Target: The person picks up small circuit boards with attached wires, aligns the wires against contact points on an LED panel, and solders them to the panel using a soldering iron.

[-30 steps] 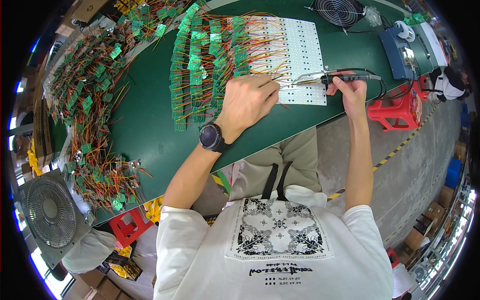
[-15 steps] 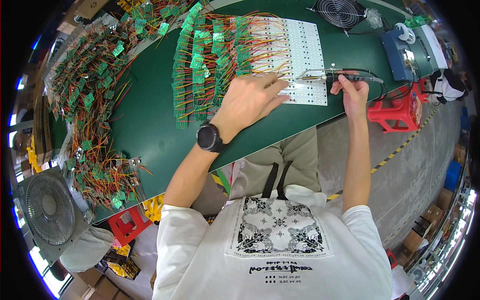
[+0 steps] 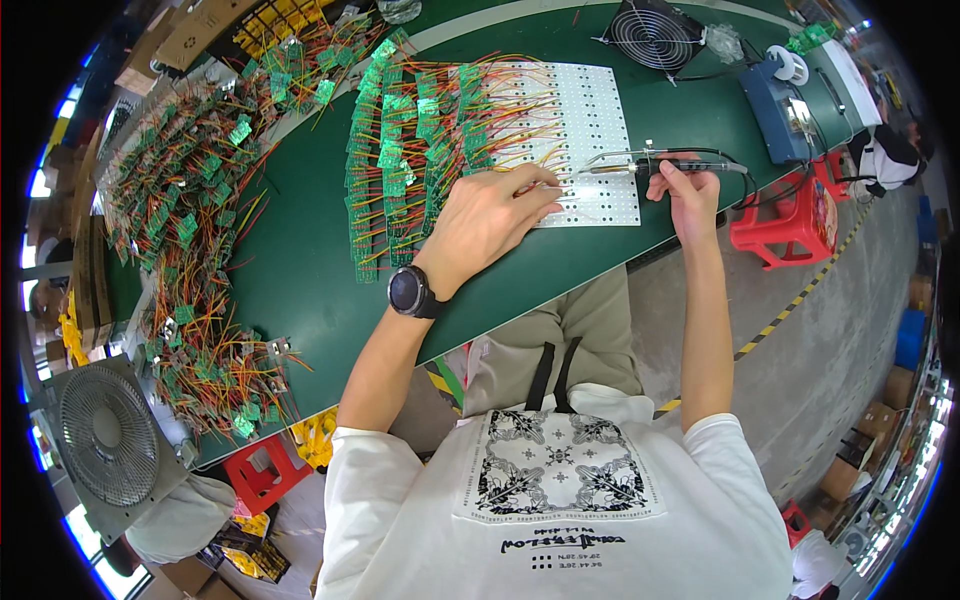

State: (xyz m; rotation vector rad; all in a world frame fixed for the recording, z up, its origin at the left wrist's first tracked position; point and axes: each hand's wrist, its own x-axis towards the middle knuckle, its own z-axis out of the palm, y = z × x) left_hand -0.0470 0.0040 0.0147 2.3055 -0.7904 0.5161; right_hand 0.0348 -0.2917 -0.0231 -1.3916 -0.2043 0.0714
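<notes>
My left hand (image 3: 487,218), wearing a black watch (image 3: 408,291), rests over the near left part of a white perforated panel (image 3: 605,120). Its thumb and fingers are pinched together; what lies between them is too small to make out. My right hand (image 3: 688,196) grips a black soldering iron (image 3: 690,166) with a thin metal feed tube along it. The iron points left, its tip over the panel just beyond my left fingertips. Red and yellow wires (image 3: 525,110) run from the panel to rows of small green circuit boards (image 3: 392,140) at its left.
A large heap of wired green boards (image 3: 185,190) covers the left side of the green table (image 3: 290,270). At the back right are a black fan (image 3: 655,38) and a blue soldering station (image 3: 778,110), cabled to the iron. Red stools (image 3: 790,230) and a grey fan (image 3: 105,430) stand beside the table.
The whole view has shifted slightly. The iron's tip sits a little further left over the panel. Both hands keep nearly the same pose and hold.
</notes>
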